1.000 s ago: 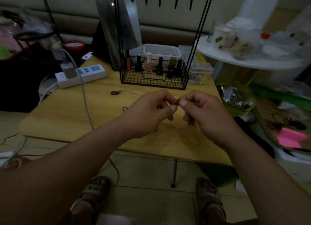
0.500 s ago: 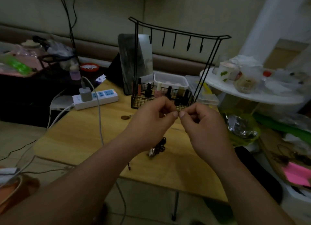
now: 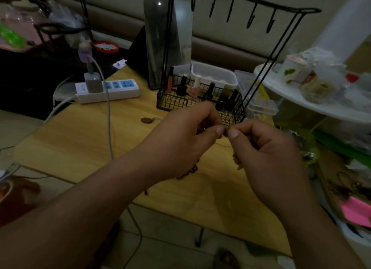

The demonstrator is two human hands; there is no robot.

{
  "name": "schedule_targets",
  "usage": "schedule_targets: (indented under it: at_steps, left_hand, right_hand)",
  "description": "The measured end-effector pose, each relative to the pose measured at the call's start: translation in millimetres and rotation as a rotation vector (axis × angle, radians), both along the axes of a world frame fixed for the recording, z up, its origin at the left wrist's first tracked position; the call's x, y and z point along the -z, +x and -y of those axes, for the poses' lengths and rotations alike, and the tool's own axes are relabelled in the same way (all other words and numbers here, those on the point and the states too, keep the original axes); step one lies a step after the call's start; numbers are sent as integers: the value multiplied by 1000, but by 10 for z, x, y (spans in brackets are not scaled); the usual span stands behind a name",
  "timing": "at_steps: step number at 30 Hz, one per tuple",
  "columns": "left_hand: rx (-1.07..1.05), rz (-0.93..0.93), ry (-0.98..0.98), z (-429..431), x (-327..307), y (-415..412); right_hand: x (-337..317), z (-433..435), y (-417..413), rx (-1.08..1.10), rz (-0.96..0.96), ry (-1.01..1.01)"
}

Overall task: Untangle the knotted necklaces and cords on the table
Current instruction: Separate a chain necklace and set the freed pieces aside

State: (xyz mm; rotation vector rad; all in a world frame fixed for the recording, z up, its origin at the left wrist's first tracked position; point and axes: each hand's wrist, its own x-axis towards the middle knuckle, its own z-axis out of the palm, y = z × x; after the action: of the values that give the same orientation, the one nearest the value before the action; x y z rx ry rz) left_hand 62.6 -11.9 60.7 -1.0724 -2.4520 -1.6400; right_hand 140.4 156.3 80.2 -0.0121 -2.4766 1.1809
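Above the wooden table (image 3: pixel 76 140), my left hand (image 3: pixel 180 140) and my right hand (image 3: pixel 267 154) meet thumb to thumb and pinch a small brown knot of cord (image 3: pixel 225 131) between their fingertips. A thin cord strand (image 3: pixel 220 144) runs down from the pinch. A dark chain necklace (image 3: pixel 191 171) hangs below my left hand and touches the table. A second cord with a brown round pendant (image 3: pixel 146 120) lies on the table further back, apart from both hands. The rest of the held cord is hidden behind my fingers.
A black wire jewellery stand (image 3: pixel 200 103) holding nail polish bottles stands just behind my hands. A white power strip (image 3: pixel 114 90) with a charger and its cable (image 3: pixel 109 118) lies at the back left. A white round shelf (image 3: pixel 313 102) of clutter is on the right.
The view has dropped slightly from half a second ago. Both hands keep pinching the knot; the dark chain stays hanging under my left hand.
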Motion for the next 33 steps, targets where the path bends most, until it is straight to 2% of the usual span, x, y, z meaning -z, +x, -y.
schedule_targets:
  at_steps: [4,8,13,20,24,26,29,33]
  left_hand:
    - [20,14,12,-15,21,-57]
    - [23,-67,-46,-7,6,-117]
    - [-11,-114,-26,-28,31,-112]
    - [76,56,12,-31,53,-45]
    - [83,-23,-61,-40,84,-28]
    - [80,-24,-67,-65,92,-38]
    - [98,36,-70,-109,85,-65]
    - [113,271,-27,-160,74,-85]
  right_hand:
    - [0,-3,-36,-20,49,-5]
    - [-4,-4,-60,-20,62,41]
    - [28,-5,-56,8,47,99]
    - [61,-94,46,-31,154,-129]
    - [52,-162,78,-24,219,-306]
    - [59,-178,80,-33,252,-325]
    - [85,-206,70,-54,269,-271]
    - [103,-217,37,-43,191,-241]
